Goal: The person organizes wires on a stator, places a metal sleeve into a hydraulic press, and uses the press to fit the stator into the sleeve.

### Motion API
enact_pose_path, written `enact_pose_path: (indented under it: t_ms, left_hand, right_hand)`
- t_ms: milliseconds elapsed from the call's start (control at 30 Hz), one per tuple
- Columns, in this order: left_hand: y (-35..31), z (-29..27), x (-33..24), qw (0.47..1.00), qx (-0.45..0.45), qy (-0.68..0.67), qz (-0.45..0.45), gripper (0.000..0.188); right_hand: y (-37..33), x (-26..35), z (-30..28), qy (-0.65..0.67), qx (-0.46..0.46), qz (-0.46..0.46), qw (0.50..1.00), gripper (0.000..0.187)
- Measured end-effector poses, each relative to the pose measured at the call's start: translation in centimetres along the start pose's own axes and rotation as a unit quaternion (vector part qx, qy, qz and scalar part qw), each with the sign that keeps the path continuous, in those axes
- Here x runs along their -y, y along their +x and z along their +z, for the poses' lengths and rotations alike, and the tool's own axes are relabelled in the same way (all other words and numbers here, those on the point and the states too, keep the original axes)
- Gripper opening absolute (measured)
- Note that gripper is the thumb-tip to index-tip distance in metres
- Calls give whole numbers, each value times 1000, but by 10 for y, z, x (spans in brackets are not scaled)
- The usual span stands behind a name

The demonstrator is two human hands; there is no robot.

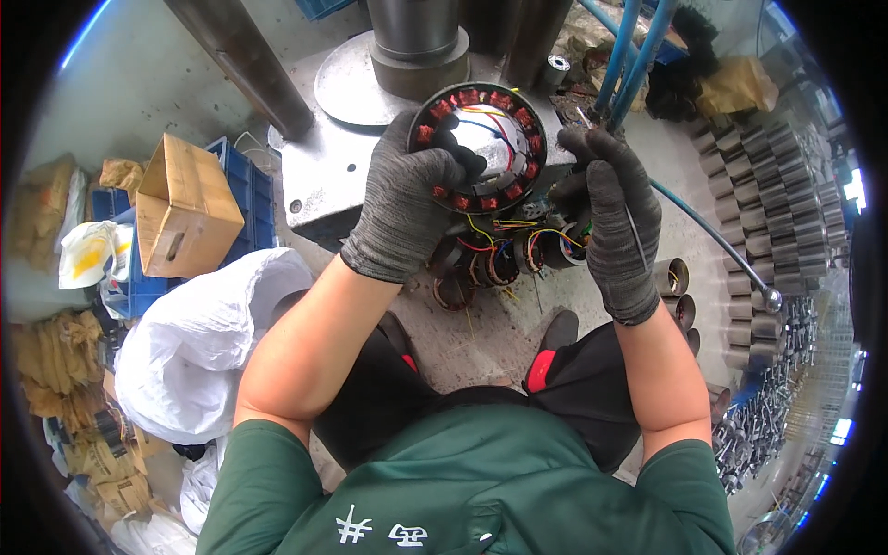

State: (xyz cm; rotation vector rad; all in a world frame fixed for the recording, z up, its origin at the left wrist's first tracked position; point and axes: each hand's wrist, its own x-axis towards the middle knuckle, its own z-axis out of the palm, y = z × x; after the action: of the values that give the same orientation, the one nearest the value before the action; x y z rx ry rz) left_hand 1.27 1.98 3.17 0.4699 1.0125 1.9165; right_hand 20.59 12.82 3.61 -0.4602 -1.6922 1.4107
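In my left hand (400,199), gloved in dark grey, is a ring-shaped motor stator (531,146) with copper-red windings. My fingers and thumb wrap round its left side, and it is tilted up above the near edge of the metal machine bed (333,176). Red, yellow and blue wires cross its open middle. To the right of it, apart from the ring, my gloved right hand (622,213) is closed round a thin metal rod (636,239). A bright tip pokes out beyond the fingers; the rest of the rod is partly hidden.
Several wired stators (502,264) lie on the floor below the bed. A thick steel column (416,42) rises behind. At right stand stacked metal cylinders (772,185) and a ball-ended lever (717,236). A cardboard box (190,208), blue crate (250,199) and white sack (190,361) are left.
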Motion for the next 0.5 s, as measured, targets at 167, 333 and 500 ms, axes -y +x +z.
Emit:
enact_pose_path:
  t_ms: [167,333,500]
  left_hand:
    - [-4,5,2,1000,28,12,-8,62]
    - [0,4,6,997,79,21,16,77]
    - [-5,8,3,993,86,77,-7,83]
  right_hand:
    - [4,-7,-9,-7,31,92,995,36]
    - [7,6,-5,29,74,167,983,51]
    - [5,1,-3,60,97,228,967,46]
